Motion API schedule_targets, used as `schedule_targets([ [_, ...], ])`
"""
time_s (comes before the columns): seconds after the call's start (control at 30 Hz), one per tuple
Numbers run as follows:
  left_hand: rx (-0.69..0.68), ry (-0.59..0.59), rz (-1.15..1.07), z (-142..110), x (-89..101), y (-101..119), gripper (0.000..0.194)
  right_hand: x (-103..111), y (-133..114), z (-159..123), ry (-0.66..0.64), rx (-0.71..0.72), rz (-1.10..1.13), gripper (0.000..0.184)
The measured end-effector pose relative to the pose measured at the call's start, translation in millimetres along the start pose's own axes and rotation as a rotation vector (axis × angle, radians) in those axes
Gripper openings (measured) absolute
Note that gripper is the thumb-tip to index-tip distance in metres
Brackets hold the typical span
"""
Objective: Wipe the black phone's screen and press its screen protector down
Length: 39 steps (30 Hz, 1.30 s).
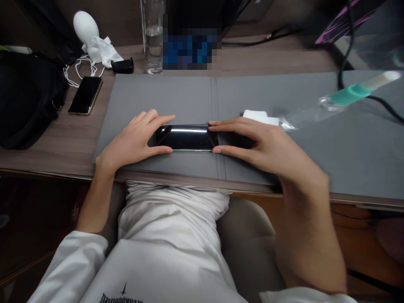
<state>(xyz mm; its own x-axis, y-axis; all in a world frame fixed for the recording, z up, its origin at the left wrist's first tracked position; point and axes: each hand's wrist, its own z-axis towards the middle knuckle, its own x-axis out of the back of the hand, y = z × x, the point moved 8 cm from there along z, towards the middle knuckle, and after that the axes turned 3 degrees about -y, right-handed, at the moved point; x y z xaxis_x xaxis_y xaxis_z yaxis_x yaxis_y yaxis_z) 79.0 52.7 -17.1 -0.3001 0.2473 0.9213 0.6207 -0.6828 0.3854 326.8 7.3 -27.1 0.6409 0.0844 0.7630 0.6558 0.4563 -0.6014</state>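
Note:
A dark-screened smartphone point(186, 138) lies lengthwise from left to right on a grey desk mat point(176, 97), a bright strip of light reflected in its screen. My left hand point(131, 136) is at its left end, with the thumb at the near edge and the forefinger along the far edge. At the right end, my right hand point(271, 143) takes the phone between thumb and fingertips. A white piece point(257, 115), perhaps paper, shows partly behind my right hand.
Beyond my right hand lies a clear, teal-banded tube point(350, 96) with a pale tip. Another phone point(86, 96), a black clip-like piece point(123, 65) and white cords are at left. A glass of water point(154, 50) stands behind the mat. A black cable point(344, 63) runs at right.

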Motion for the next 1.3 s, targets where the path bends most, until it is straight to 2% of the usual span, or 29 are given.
schedule_targets([
  [0.27, 0.015, 0.024, 0.005, 0.4, -1.7, -5.0, 0.078, -1.8, -1.3, 0.6, -0.016, -0.019, -0.011, 0.047],
  [0.47, -0.022, 0.040, 0.027, -0.5, -1.4, -3.2, 0.061, -3.3, -3.4, 0.0, -0.055, -0.054, -0.065, 0.053],
  [0.77, -0.013, 0.039, 0.018, -0.1, -0.3, 0.0, 0.056, -3.9, -2.0, -3.5, -0.073, -0.055, -0.140, 0.059],
  [0.97, 0.002, 0.026, 0.020, -1.0, -0.2, -3.8, 0.056, -2.4, -3.6, -5.5, -0.050, -0.035, -0.164, 0.054],
  [1.3, 0.002, 0.015, 0.122, 8.1, -8.4, 20.5, 0.057, -3.2, -3.1, -3.1, -0.036, -0.057, -0.147, 0.055],
])
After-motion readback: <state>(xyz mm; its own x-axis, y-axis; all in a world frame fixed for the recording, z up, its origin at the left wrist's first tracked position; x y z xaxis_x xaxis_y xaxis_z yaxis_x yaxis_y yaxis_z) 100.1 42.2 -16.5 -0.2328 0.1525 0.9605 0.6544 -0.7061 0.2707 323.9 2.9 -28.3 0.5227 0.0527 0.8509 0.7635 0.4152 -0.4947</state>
